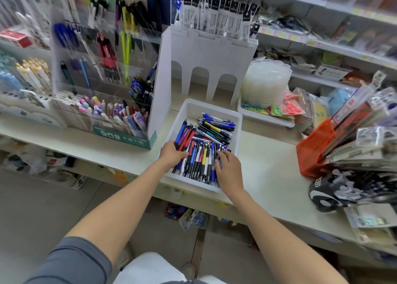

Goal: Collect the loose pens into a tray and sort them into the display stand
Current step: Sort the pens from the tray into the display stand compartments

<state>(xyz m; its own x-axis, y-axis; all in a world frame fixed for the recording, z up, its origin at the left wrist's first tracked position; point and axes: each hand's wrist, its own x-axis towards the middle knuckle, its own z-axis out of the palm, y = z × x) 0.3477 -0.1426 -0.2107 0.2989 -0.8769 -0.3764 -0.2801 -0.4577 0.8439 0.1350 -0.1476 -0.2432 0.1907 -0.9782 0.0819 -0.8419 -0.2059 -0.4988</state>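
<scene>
the pens [206, 146] lie in a thick, mixed heap in the white tray [193, 105], which sits on the counter [268, 172] right in front of you, its near edge at the counter's lip. so the collecting looks done, or close to it, and you're at the start of the sorting. your left hand [173, 155] is at the tray's left side, thumb and fingers curled round a small bunch of red and blue pens. your right hand [228, 168] is at the near right of the heap, fingers spread and lightly bent with their tips resting on the pens; it doesn't look to have hold of any. the clear display stand [101, 54] is just left of the tray and further back, its tiers already holding pens grouped by kind and colour. the next move, i'd say, calls for lifting one like-coloured bunch free of the heap without dragging its neighbours, then reaching left and far to the matching slot. a white card stand [206, 54] rises just behind the tray. to the right sit a second tray [264, 117] with a stack of clear plastic lids [266, 81] and, nearer, an orange basket [315, 152].
</scene>
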